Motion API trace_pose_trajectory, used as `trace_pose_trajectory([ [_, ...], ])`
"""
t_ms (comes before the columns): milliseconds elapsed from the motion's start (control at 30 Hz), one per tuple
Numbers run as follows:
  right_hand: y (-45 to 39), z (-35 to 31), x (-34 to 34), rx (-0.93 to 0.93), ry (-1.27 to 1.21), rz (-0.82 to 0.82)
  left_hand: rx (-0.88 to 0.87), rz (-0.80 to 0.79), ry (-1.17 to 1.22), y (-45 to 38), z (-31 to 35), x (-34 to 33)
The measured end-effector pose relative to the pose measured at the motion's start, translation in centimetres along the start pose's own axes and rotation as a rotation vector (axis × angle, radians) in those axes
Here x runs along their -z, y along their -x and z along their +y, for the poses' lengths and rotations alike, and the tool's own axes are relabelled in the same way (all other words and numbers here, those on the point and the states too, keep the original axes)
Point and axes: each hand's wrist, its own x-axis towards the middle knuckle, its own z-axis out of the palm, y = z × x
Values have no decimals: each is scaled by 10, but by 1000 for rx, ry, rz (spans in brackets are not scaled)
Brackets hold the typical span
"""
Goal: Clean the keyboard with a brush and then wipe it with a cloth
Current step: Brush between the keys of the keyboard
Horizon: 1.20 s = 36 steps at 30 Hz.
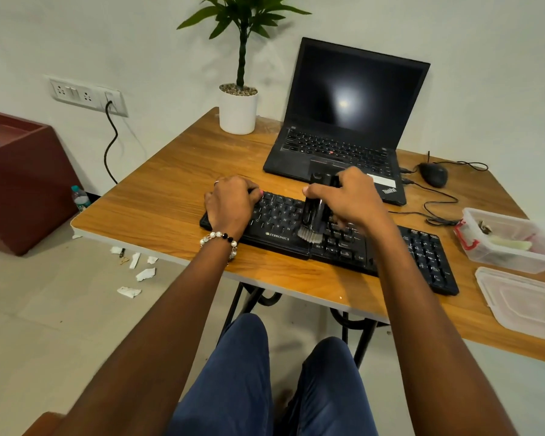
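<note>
Two hands work mid-frame: the left hand (230,202) presses down the black keyboard (328,243) on the table (170,171), the right hand (350,196) grips the brush (313,212), bristles on the keys. Brushing looks underway; wiping waits, no cloth clearly seen.

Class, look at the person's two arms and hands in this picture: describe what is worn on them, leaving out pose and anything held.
Both forearms are bare, with no sleeves in view. The left hand has a thin ring on one finger, and its wrist wears a bracelet of white pearl-like and black beads. The right hand shows no jewellery.
</note>
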Motion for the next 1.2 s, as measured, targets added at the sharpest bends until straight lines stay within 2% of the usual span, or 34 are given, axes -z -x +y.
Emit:
trace_pose_trajectory([
  [133,-5,0,-15,65,-18,217,5,-4,1,1,1,1],
  [267,2,5,-37,164,59,267,8,-5,-10,1,1,1],
  [367,8,5,-39,113,73,244,6,-7,-17,0,1,1],
  [533,5,-8,-11,-27,-14,-7,5,-2,-15,0,0,-1],
  [700,2,-11,-30,77,-111,219,7,-2,-13,0,0,-1],
  [833,6,-5,-49,195,78,263,11,5,0,0,0,-2],
  [900,7,-8,-44,156,108,198,9,8,1,1,0,-1],
  [1033,6,-20,-20,26,48,-69,7,7,-2,1,1,1],
  [1100,4,-22,-17,52,-45,-34,13,8,-4,0,2,1],
  [1200,1,-21,-33,83,-114,160,21,3,-2,1,2,0],
])
